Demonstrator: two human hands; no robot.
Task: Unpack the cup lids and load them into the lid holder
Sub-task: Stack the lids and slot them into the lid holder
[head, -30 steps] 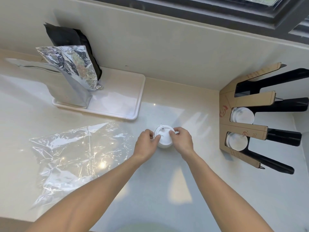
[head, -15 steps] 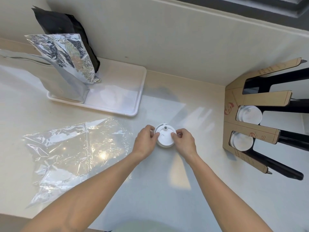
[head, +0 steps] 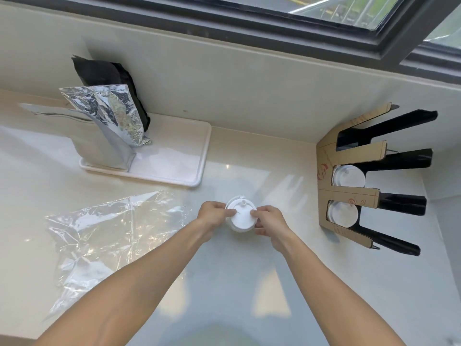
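White plastic lids (head: 241, 216) sit in a short stack in the middle of the counter (head: 249, 283), tops up, stacked straight up and down. The left hand (head: 212, 217) pinches the stack at 9 o'clock, the right hand (head: 269, 222) at 3. The holder (head: 349, 196) is at 3 o'clock, well apart, with bare counter between.
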